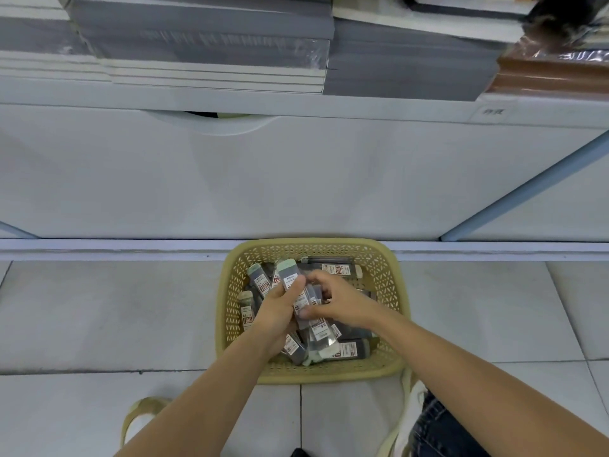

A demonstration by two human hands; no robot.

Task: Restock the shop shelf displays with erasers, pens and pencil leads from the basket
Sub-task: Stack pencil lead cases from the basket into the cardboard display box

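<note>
A yellow lattice basket stands on the tiled floor against the base of the shelf unit. It holds several clear pencil lead cases with dark contents and white labels. My left hand grips a bundle of lead cases that stick up above the basket. My right hand reaches in from the right and pinches one more case against that bundle. Both hands are over the middle of the basket.
A white cabinet front with a curved cutout handle rises behind the basket. Stacks of grey and white notebooks lie on the shelf above, a brown stack at right. A cloth bag strap lies on the floor at bottom left.
</note>
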